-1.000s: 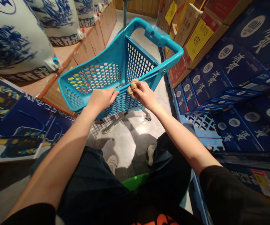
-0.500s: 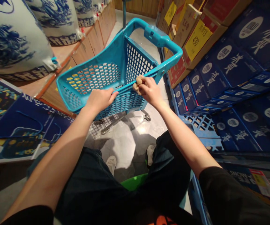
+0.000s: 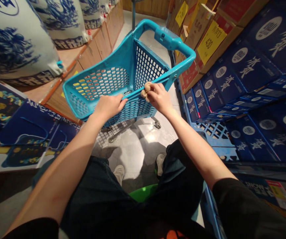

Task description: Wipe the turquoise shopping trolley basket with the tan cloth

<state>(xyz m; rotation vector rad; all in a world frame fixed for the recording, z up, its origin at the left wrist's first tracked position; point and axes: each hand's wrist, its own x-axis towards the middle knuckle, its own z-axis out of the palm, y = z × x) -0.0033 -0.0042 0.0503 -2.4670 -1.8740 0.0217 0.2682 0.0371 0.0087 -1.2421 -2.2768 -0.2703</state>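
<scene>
In front of me stands a blue plastic shopping cart (image 3: 100, 66), its long side turned toward me and its handle at the upper right. My left hand (image 3: 110, 107) is closed over the near top rim, thumb on my side and fingertips hidden inside the basket. Farther right, my right hand (image 3: 159, 97) pinches a crumpled light-brown cloth (image 3: 146, 91) and presses it against the same rim, below the handle. Some of the cloth is covered by my fingers. A small dark item on the basket floor is too small to make out.
Large blue-and-white jars (image 3: 13, 43) line a wooden counter (image 3: 90, 53) on the left. Dark blue gift boxes (image 3: 26, 132) stand below. Stacked blue cartons (image 3: 247, 63) rise at right on a blue plastic pallet (image 3: 214, 139). Something green (image 3: 144, 193) shows beneath me.
The whole view has shifted slightly, with the cart appearing a little farther right. Both hands stay at the rim, and the cloth remains in my right hand at about the same spot.
</scene>
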